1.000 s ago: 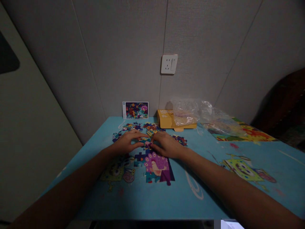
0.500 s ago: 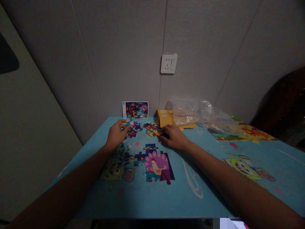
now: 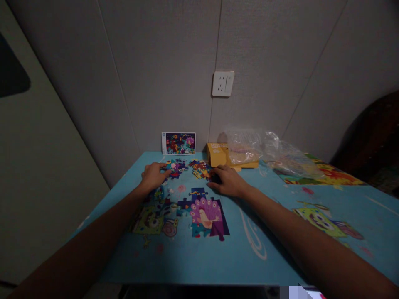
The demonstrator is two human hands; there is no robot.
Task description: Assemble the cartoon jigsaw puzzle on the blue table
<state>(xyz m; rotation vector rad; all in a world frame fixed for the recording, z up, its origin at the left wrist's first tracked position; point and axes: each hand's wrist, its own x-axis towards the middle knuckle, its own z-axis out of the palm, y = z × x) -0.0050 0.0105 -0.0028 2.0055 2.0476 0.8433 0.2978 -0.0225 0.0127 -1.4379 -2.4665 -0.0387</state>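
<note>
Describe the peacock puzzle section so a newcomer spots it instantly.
On the blue table, find the left snail print. Just right of it lies the joined peacock section. Unlike the puzzle clusters farther back, it shows one large purple fan-tailed bird.

Left hand (image 3: 153,176): fingertips too small to tell whether they pinch any of the adjacent puzzle pieces (image 3: 178,167). Right hand (image 3: 230,182): underside of fingers hidden, grip unreadable. Plastic bag (image 3: 245,145) partly obscures yellow box (image 3: 216,158). Small print on picture card (image 3: 180,144) illegible. Dark object (image 3: 13,68) cut by left edge.
</note>
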